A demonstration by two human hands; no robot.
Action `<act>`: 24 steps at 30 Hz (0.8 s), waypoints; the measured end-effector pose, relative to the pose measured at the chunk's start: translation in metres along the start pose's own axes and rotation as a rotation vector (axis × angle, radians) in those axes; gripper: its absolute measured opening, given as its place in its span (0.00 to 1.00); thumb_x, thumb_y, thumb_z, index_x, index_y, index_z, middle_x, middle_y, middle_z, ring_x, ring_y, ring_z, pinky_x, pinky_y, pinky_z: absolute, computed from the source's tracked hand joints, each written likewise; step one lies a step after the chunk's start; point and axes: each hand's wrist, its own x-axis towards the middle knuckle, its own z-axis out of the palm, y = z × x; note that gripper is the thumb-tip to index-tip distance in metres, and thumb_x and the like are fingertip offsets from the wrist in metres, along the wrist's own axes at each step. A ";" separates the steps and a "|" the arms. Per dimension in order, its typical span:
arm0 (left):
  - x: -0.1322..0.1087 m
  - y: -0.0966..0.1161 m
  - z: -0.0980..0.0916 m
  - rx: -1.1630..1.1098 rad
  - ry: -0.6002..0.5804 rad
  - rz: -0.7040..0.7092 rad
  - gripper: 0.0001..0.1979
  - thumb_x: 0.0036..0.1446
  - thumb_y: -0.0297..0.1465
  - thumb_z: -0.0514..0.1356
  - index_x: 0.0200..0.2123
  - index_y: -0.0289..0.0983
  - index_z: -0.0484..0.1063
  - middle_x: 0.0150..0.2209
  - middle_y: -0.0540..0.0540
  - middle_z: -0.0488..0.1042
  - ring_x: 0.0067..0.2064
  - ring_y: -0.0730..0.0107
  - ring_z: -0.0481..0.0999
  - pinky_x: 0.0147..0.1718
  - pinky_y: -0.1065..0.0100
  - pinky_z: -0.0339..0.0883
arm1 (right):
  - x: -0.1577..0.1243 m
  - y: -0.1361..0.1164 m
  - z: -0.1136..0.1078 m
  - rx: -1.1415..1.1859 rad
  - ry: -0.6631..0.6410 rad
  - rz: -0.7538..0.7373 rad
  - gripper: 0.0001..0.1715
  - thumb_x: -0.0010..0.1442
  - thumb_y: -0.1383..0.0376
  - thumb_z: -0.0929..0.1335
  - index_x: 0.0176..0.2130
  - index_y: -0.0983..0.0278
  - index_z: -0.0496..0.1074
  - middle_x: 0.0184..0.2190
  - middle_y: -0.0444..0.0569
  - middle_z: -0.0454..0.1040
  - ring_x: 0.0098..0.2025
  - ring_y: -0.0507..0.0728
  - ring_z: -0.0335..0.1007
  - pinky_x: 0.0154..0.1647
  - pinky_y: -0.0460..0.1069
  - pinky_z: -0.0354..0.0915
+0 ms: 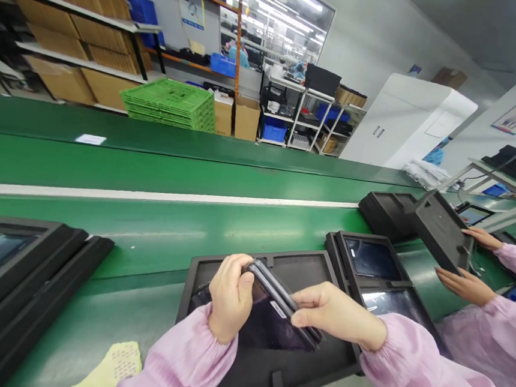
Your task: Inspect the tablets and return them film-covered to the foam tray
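My left hand (232, 296) is closed round the upper left end of a small stack of thin dark devices (283, 295), tilted on edge over a black foam tray (296, 371). My right hand (331, 314) pinches the same stack near its lower right end, thumb on the near side. A small white label shows on the stack. Beneath the stack, a dark glossy screen (259, 326) is partly hidden by my hands. The tray has raised dividers, and its left part lies behind my left hand.
Black trays with screens (372, 258) stand right of my tray; stacked trays (48, 265) sit at the left. At the right, another person's hands (471, 284) hold a tilted black tray (444, 228). A yellow cloth (109, 370) lies at the front. Green crates (171, 103) stand beyond the belt.
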 end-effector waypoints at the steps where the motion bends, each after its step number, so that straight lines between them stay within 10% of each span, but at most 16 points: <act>1: 0.001 -0.001 -0.001 -0.024 -0.009 0.000 0.14 0.63 0.33 0.42 0.33 0.37 0.64 0.30 0.46 0.69 0.33 0.68 0.69 0.34 0.68 0.62 | -0.001 0.000 -0.001 0.007 -0.033 -0.013 0.16 0.47 0.57 0.72 0.33 0.65 0.77 0.22 0.40 0.67 0.25 0.51 0.57 0.27 0.44 0.55; 6: -0.003 -0.002 -0.005 -0.107 -0.028 -0.006 0.14 0.63 0.34 0.42 0.33 0.37 0.64 0.30 0.46 0.68 0.34 0.68 0.69 0.34 0.68 0.62 | -0.002 0.002 -0.001 -0.033 -0.127 -0.058 0.22 0.50 0.52 0.69 0.38 0.67 0.77 0.23 0.42 0.68 0.25 0.52 0.59 0.28 0.45 0.59; 13: -0.005 -0.017 -0.003 -0.109 0.042 -0.103 0.15 0.63 0.36 0.43 0.34 0.36 0.66 0.31 0.45 0.69 0.34 0.67 0.70 0.35 0.67 0.63 | 0.004 0.013 0.018 -0.272 0.228 -0.243 0.15 0.58 0.59 0.64 0.32 0.64 0.77 0.24 0.44 0.71 0.27 0.54 0.65 0.30 0.46 0.60; 19: -0.004 -0.037 -0.008 -0.120 0.110 -0.319 0.21 0.61 0.44 0.43 0.34 0.36 0.68 0.32 0.44 0.73 0.36 0.64 0.72 0.37 0.65 0.65 | 0.032 0.092 0.031 0.079 -0.008 -0.360 0.45 0.43 0.44 0.71 0.54 0.65 0.65 0.43 0.55 0.71 0.43 0.62 0.67 0.44 0.54 0.63; 24: -0.006 -0.050 -0.016 -0.170 0.088 -0.396 0.23 0.57 0.48 0.44 0.39 0.36 0.68 0.39 0.40 0.73 0.43 0.60 0.72 0.45 0.60 0.64 | 0.075 0.155 0.088 -0.207 0.362 -0.363 0.15 0.52 0.57 0.65 0.27 0.67 0.72 0.27 0.53 0.72 0.33 0.62 0.67 0.39 0.55 0.64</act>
